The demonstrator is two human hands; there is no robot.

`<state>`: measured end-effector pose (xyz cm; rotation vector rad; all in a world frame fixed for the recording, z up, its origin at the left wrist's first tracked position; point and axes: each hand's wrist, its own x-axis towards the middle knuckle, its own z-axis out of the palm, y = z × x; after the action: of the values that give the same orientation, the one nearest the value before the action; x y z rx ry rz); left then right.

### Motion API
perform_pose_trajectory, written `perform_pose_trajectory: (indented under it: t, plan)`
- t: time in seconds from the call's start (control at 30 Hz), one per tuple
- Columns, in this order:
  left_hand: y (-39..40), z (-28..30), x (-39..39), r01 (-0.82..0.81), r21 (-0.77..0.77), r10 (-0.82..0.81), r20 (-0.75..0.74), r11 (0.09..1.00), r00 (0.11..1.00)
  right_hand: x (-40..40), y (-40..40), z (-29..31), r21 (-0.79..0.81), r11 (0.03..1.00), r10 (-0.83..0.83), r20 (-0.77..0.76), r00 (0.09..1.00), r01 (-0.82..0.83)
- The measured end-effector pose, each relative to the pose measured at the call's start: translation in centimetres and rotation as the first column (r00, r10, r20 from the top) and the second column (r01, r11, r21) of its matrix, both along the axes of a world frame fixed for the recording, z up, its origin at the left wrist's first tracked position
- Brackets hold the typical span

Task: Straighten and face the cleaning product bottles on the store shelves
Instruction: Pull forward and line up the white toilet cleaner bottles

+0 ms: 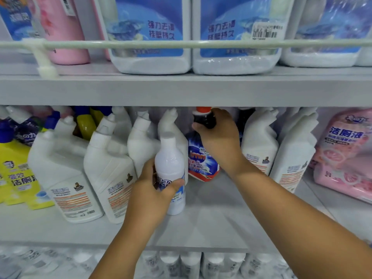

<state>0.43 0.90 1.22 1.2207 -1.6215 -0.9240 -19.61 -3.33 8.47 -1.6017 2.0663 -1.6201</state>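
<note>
Head view: left hand [148,195] is wrapping around a slim white bottle [170,170] near the middle shelf [211,222] front edge, likely turning its label outward; right hand [216,137] is gripping the neck of a dark red-capped bottle [202,158] further back, between white angled-neck toilet cleaners [259,141]

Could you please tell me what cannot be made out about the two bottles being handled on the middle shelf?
- Head view: the small white bottle label, partly covered by the left hand and blurred.
- Head view: the dark bottle neck, hidden by the right hand.
- Its small label text is too blurred to read.
</note>
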Motion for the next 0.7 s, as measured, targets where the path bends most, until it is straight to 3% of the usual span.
perform_pose_trajectory:
  t: [0.1,0.23,0.37,0.5,0.7]
  plan:
    - [-1.0,0.0,-1.9,0.04,0.013,-0.04,0.01,0.999,0.999,-0.3,3.8,-0.4,-0.067,0.998,-0.003,0.024,1.0,0.005]
    - [-3.2,-0.2,-4.3,0.041,0.001,-0.041,0.008,0.999,0.999,-1.3,8.5,-0.9,-0.011,1.0,-0.001,0.01,1.0,0.001]
    - [-5.3,-0.4,-6.2,-0.02,-0.078,0.029,0.119,0.997,0.992,-1.9,11.8,-2.7,-0.019,1.0,0.008,0.068,0.998,-0.007]
    - [-6.8,-0.2,-7.7,-0.072,-0.186,0.133,0.342,0.98,0.93,-2.2,12.9,-3.7,-0.048,0.997,0.06,0.047,0.997,-0.058]
    - [-5.6,0.7,-7.9,-0.052,-0.113,0.1,0.47,0.992,0.877,-3.1,12.2,-3.9,-0.016,0.986,0.168,0.066,0.984,-0.167]
